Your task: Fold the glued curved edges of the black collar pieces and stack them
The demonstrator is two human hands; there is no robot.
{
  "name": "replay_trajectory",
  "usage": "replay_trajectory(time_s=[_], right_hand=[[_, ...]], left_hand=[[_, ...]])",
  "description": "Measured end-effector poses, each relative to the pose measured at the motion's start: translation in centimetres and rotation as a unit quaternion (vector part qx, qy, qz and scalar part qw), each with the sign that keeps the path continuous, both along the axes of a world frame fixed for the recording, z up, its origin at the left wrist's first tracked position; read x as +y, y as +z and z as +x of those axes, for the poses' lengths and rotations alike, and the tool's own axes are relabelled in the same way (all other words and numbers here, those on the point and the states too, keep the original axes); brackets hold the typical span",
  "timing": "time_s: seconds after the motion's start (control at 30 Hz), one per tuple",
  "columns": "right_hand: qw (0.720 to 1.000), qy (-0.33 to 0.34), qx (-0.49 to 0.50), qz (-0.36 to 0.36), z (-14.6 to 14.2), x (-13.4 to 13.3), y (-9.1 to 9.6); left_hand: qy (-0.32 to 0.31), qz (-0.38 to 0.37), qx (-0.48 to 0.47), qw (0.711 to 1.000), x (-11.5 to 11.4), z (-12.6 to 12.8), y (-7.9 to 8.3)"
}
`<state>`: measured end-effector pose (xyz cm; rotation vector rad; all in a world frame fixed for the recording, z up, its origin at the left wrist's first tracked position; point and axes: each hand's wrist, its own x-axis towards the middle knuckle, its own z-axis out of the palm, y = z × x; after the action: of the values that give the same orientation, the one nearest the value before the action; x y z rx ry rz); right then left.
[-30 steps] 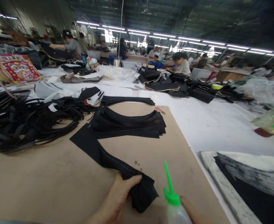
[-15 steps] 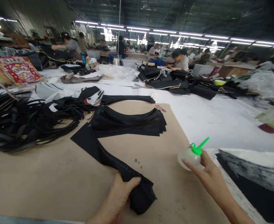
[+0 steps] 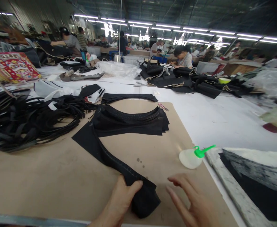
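The left hand [image 3: 121, 197] grasps the near end of the black piece [image 3: 115, 162], thumb pressed on top, its other fingers hidden underneath. The right hand [image 3: 191, 200] is blurred, its wrist cut off at the near side of the view; its grip is released, thumb and fingers spread around nothing, on the near side of the plastic bottle [image 3: 190, 158]. Where the black piece meets the stacked black pieces [image 3: 129, 127], I cannot tell which lies on top. The black piece rests on the brown sheet [image 3: 58, 176], its long axis curving from far left to near right, with a pointed corner at left. The bottle's spout points right and slightly far. Brown surface shows left of the left hand, and between black piece and bottle. Coiled black strips [image 3: 34, 123] border it at far left; at right, past its edge, a speckled slab [image 3: 225, 179] runs out of view.
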<state>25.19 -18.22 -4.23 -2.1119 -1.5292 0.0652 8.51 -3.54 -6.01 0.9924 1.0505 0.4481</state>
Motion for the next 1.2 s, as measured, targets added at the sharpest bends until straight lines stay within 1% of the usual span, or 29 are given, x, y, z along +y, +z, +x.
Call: replay_trajectory(time_s=[0.07,0.1,0.2,0.3,0.47,0.57,0.7,0.83,0.93,1.07,1.13,1.2], right_hand=[[0.997,0.068,0.026,-0.018,-2.1,2.0,0.8],[0.995,0.086,0.031,-0.03,-2.8,2.9,1.1],[0.991,0.111,0.014,-0.071,-3.7,5.2,1.4],[0.986,0.124,-0.015,-0.107,-3.8,6.1,1.3],[0.982,0.137,-0.034,-0.122,-3.9,6.4,1.3],[0.981,0.139,-0.039,-0.131,-3.8,6.6,1.2],[0.977,0.141,-0.032,-0.155,-3.9,6.8,1.2],[0.973,0.139,0.01,-0.184,-3.4,6.9,1.9],[0.969,0.137,0.054,-0.197,-2.2,6.8,2.7],[0.973,0.11,0.106,-0.172,-0.8,6.6,3.2],[0.971,0.107,0.136,-0.165,-0.8,6.4,3.1],[0.967,0.108,0.162,-0.165,-1.3,6.3,2.8]], left_hand=[[-0.016,0.023,0.008,1.0,0.0,-0.1,-0.1],[-0.024,0.031,0.01,0.999,0.0,-0.1,-0.1],[-0.024,0.049,0.024,0.998,0.0,-0.4,-0.6],[-0.004,0.069,0.025,0.997,-0.1,-0.5,-0.9],[-0.001,0.108,0.026,0.994,0.0,-0.3,-0.2],[-0.008,0.108,0.032,0.994,0.2,-0.3,0.2],[-0.008,0.104,0.047,0.993,0.3,-0.3,0.2],[-0.012,0.105,0.059,0.993,0.2,-0.1,0.1],[-0.016,0.118,0.056,0.991,0.3,0.0,0.2],[-0.031,0.116,0.062,0.991,0.6,0.1,0.3],[-0.044,0.106,0.06,0.992,0.7,0.1,0.5],[-0.041,0.1,0.067,0.992,0.7,0.2,0.6]])
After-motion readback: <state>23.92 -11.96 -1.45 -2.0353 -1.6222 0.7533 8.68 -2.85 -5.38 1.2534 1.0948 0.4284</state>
